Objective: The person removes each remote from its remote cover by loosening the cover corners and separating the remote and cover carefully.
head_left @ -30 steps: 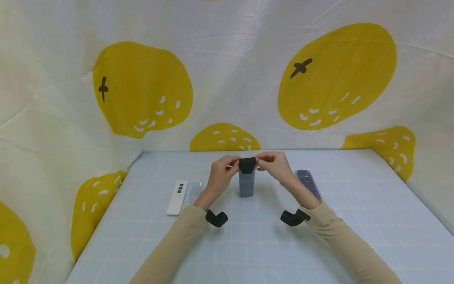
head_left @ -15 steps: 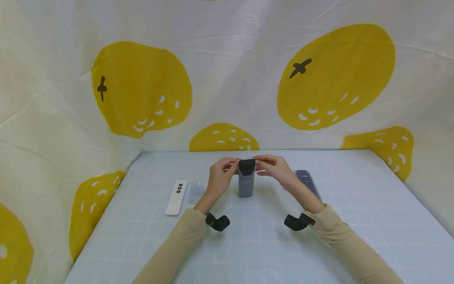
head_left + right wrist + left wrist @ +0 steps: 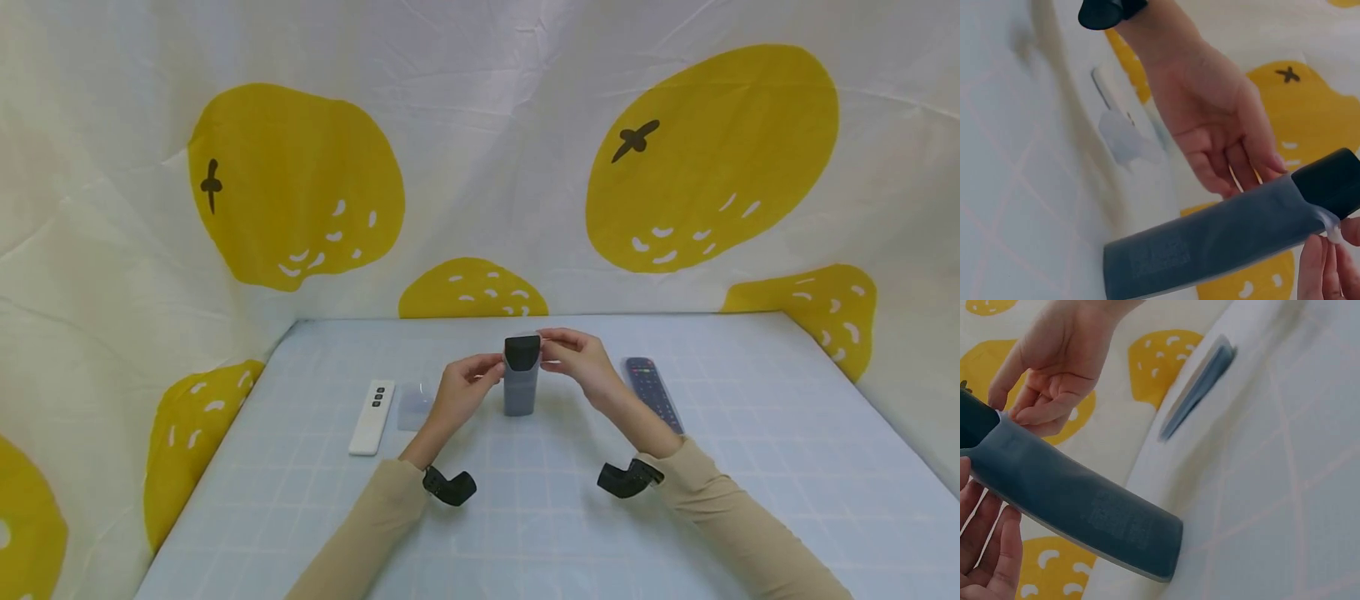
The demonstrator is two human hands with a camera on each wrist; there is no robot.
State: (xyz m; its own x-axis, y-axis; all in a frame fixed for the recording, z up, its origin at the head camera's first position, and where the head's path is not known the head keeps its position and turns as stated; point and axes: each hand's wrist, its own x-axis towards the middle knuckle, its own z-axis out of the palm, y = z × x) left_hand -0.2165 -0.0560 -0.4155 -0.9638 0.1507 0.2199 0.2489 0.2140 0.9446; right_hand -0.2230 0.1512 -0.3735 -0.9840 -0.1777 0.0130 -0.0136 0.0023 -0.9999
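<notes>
A dark remote control [image 3: 522, 352] stands upright on the table between both hands, partly inside a translucent sleeve [image 3: 521, 392]. Its black upper end sticks out of the sleeve's top, and printed text shows faintly through the sleeve [image 3: 1116, 512]. My right hand [image 3: 581, 358] pinches the sleeve's upper rim, where a bit of translucent material bulges out between the fingertips [image 3: 1329, 253]. On the opposite side my left hand [image 3: 463, 387] holds the sleeve's edge with thumb and fingertips, slightly lower than the right.
On the table's left lie a white remote control [image 3: 372, 417] and a clear, thin sleeve-like piece [image 3: 415, 407]. A dark remote control with coloured buttons [image 3: 652, 392] lies to the right, near my right forearm. A fruit-patterned curtain [image 3: 487, 167] hangs behind the table.
My left hand has slid down and slightly outward along the sleeve's edge. The right hand has shifted its fingers at the rim, and the remote control has stayed nearly in place.
</notes>
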